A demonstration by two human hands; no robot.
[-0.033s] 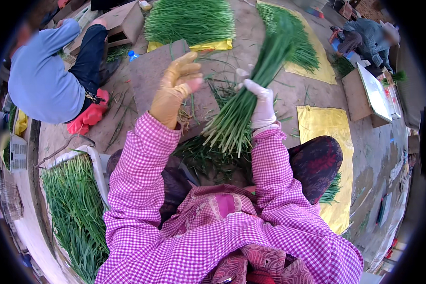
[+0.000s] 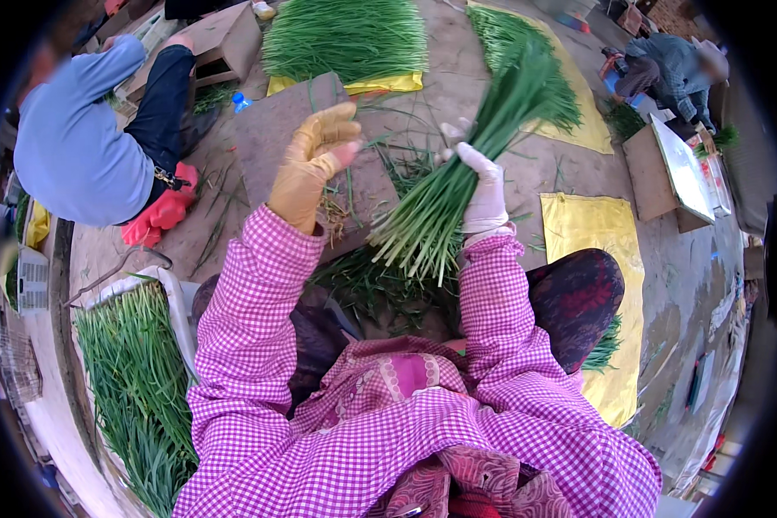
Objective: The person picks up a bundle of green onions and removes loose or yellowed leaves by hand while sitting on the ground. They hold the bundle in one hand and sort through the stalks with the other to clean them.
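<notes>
My right hand [image 2: 482, 181], in a white glove, is closed around a thick bunch of garlic chives [image 2: 449, 194]. The pale cut ends point down and left toward me, while the green leaf tips fan out to the upper right. My left hand [image 2: 315, 160] wears a yellowish glove with a bare thumb tip. It is raised to the left of the bunch, apart from it, with fingers slightly bent and nothing visible in them. Below both hands, loose green leaves [image 2: 388, 293] lie between my knees, next to a flat brown board [image 2: 272, 134].
A white crate [image 2: 177, 319] full of chives stands at my left. Chives [image 2: 345, 39] lie on yellow sheeting ahead, with another pile [image 2: 514, 52] farther right. A yellow sheet [image 2: 591, 233] is by my right knee. Two people [image 2: 86, 129] sit working, one on each side.
The bunch in my right hand has swung slightly, its leaf tips shifting right and down. My left hand has moved a little to the left and down.
</notes>
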